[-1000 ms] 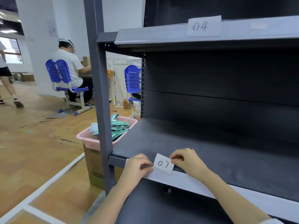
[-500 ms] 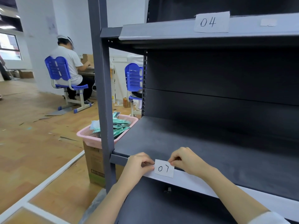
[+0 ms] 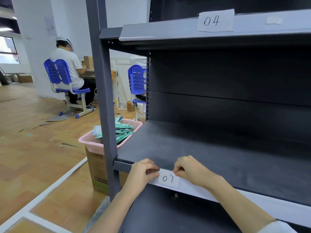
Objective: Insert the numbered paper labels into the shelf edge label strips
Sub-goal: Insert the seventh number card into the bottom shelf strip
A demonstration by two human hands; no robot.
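Note:
A white paper label marked "07" (image 3: 168, 178) lies flat against the pale label strip (image 3: 198, 190) on the front edge of the lower dark shelf. My left hand (image 3: 143, 173) pinches the label's upper left corner. My right hand (image 3: 190, 169) pinches its upper right corner against the shelf edge. On the upper shelf's strip (image 3: 159, 31) sits another label marked "04" (image 3: 215, 20). A small white scrap (image 3: 274, 20) shows further right on that strip.
A grey upright post (image 3: 104, 98) stands just left of my hands. Beside it a pink basket (image 3: 94, 145) of teal packets rests on a cardboard box (image 3: 97, 172). Two blue chairs (image 3: 57, 73) and a seated person are behind, on wooden floor.
The "07" label has turned from tilted to level and now lies lower, flat on the strip. Both hands stayed at its upper corners.

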